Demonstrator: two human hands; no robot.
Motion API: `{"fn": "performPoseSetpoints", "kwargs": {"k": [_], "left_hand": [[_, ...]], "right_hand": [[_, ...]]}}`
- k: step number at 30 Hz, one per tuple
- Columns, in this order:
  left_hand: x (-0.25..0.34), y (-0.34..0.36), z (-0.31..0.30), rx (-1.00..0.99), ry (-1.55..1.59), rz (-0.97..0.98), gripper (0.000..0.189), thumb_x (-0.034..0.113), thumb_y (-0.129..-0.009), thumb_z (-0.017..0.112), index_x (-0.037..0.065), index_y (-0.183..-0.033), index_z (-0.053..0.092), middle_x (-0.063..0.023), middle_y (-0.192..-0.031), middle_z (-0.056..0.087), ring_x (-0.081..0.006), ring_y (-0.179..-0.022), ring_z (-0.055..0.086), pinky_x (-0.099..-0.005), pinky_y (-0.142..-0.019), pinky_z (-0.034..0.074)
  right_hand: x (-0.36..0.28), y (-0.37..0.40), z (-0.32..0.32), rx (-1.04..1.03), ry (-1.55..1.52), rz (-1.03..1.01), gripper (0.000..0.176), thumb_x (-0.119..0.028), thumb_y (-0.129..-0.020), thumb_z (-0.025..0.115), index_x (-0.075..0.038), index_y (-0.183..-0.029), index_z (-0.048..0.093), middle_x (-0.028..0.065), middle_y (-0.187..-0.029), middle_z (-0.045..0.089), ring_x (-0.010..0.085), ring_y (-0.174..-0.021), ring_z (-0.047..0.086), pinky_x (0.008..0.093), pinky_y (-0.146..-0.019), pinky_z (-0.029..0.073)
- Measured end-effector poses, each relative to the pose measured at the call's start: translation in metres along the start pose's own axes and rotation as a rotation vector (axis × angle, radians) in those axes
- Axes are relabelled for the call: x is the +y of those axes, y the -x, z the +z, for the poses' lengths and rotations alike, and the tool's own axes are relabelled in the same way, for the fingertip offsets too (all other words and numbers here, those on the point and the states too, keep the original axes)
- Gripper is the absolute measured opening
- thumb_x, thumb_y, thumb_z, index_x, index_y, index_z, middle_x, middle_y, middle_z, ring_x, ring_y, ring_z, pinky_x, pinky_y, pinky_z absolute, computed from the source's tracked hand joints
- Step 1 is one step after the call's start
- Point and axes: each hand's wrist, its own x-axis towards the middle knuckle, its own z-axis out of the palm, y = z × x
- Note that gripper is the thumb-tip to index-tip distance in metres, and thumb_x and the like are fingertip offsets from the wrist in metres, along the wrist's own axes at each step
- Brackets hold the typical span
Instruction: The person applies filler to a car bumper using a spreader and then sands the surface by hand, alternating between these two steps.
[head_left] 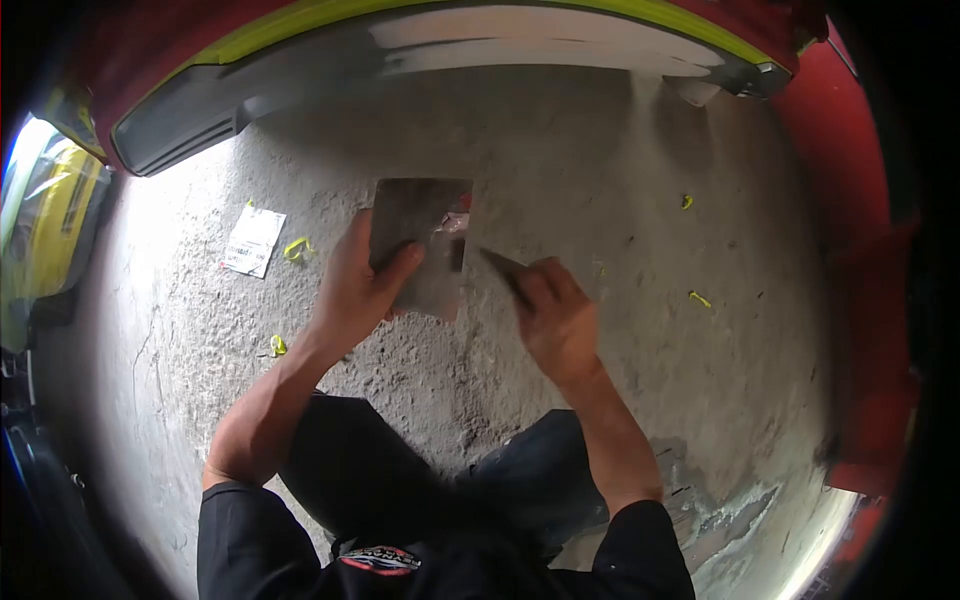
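My left hand (352, 275) grips a flat grey rectangular plate (405, 215) by its left side, the thumb lying across its face. A small dab of pinkish paste (456, 222) sits near the plate's right edge, with a dark mark below it. Just to the right, my right hand (560, 325) is closed around a thin dark spreader (503, 270). The spreader's tip points up and left toward the plate, with a small gap between them. Motion blurs the right fingers a little, and the spreader's lower part is hidden in them.
A vehicle's bumper (310, 85), grey with a pale smoothed patch (530, 35), spans the top. On the rough concrete floor (600, 170) lie a white printed packet (254, 241) and several yellow tape scraps (297, 248). A red surface (850, 250) stands at the right.
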Motion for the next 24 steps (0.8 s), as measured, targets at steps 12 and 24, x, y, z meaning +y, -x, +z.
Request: {"fn": "performPoseSetpoints", "kwargs": {"k": [12, 24], "left_hand": [[-0.016, -0.016, -0.01, 0.045, 0.533, -0.184, 0.028, 0.016, -0.093, 0.065, 0.001, -0.116, 0.059, -0.0067, -0.104, 0.066, -0.0172, -0.097, 0.064, -0.0327, -0.086, 0.051], [-0.036, -0.002, 0.024, 0.151, 0.287, 0.078, 0.021, 0.02, -0.098, 0.063, 0.002, -0.108, 0.066, 0.0017, -0.102, 0.066, -0.0057, -0.093, 0.057, -0.0226, -0.084, 0.044]], "right_hand": [[0.024, -0.003, 0.0, -0.226, -0.775, 0.772, 0.024, -0.021, -0.09, 0.071, -0.005, -0.106, 0.065, 0.0065, -0.101, 0.068, 0.0226, -0.087, 0.069, 0.0349, -0.071, 0.058], [0.007, 0.0, 0.021, -0.02, -1.69, 1.154, 0.055, -0.043, -0.094, 0.064, 0.002, -0.125, 0.058, 0.0125, -0.112, 0.066, 0.0197, -0.098, 0.066, 0.0346, -0.083, 0.055]]}}
